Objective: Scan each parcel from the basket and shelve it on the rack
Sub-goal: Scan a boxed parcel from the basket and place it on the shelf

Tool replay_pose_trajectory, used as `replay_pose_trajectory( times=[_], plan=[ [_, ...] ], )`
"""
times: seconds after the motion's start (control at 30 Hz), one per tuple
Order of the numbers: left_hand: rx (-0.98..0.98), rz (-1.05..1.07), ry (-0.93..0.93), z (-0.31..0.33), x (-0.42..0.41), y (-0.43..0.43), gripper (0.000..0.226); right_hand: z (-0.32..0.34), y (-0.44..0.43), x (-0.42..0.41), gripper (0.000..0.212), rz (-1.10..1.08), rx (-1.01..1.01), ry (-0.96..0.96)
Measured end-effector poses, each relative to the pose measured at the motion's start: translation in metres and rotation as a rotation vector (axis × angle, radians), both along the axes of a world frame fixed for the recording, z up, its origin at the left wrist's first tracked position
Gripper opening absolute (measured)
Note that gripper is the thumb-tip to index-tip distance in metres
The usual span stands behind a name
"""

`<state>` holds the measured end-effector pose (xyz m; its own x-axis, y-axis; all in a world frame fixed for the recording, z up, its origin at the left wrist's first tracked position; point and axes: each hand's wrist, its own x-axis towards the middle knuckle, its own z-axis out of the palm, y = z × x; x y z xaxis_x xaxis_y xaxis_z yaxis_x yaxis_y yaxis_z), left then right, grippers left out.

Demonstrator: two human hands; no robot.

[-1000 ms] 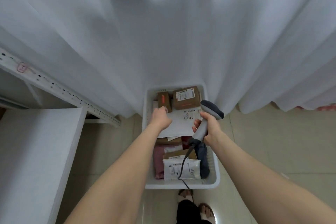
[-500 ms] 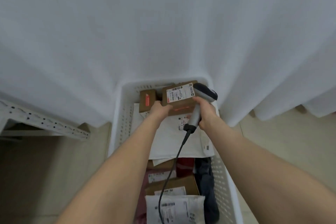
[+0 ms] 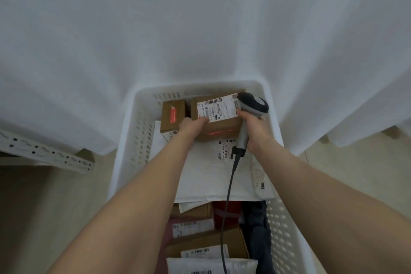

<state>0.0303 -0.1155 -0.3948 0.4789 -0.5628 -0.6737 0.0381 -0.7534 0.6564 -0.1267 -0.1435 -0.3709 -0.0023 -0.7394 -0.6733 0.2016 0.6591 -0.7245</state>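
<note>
While scanner [image 3: 253, 105] stays aimed, left hand [image 3: 190, 126] further onto box [image 3: 223, 128].

Parcels [image 3: 206, 176] crowd the basket [image 3: 129, 131] — curtain [image 3: 200, 29] close behind, rack [image 3: 44, 155] at left.

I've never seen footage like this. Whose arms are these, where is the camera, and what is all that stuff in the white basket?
No machine here: these are a person's two bare arms, filmed by one wide-angle camera worn on the head, looking down, so the arms reach in from the bottom. Before a white curtain stands a white basket of parcels: a small box, a labelled box, a big white mailer, more bags nearer the person. The right hand grips a corded scanner, a barcode reader; its red line falls on the labelled box's side. The left hand is on that box's near corner; its grip is hard to see. The perforated metal at left is part of the rack.
</note>
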Motion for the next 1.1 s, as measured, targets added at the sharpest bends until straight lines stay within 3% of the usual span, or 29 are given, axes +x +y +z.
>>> replay_pose_trajectory(
  times=[0.23,0.47,0.67,0.87,0.97,1.1],
  plan=[
    [-0.116,0.192,-0.031,0.082,0.007,0.050,0.042,0.070,0.052,-0.006,0.037,-0.040,0.143,-0.028],
    [-0.157,0.145,-0.138,0.226,0.024,0.098,0.050,0.201,0.095,0.006,0.048,-0.014,0.197,-0.068],
    [-0.237,0.226,-0.053,0.357,0.028,0.144,0.039,0.318,0.131,0.007,0.049,0.011,0.184,-0.094],
    [-0.312,0.194,-0.114,0.473,0.027,0.194,0.055,0.425,0.174,0.009,0.034,0.079,0.109,-0.110],
    [-0.333,0.306,-0.056,0.520,0.025,0.219,0.064,0.474,0.197,0.010,0.041,0.099,0.083,-0.124],
    [-0.381,0.396,-0.073,0.567,0.026,0.253,0.064,0.525,0.230,0.008,0.033,0.156,0.055,-0.165]
  ],
)
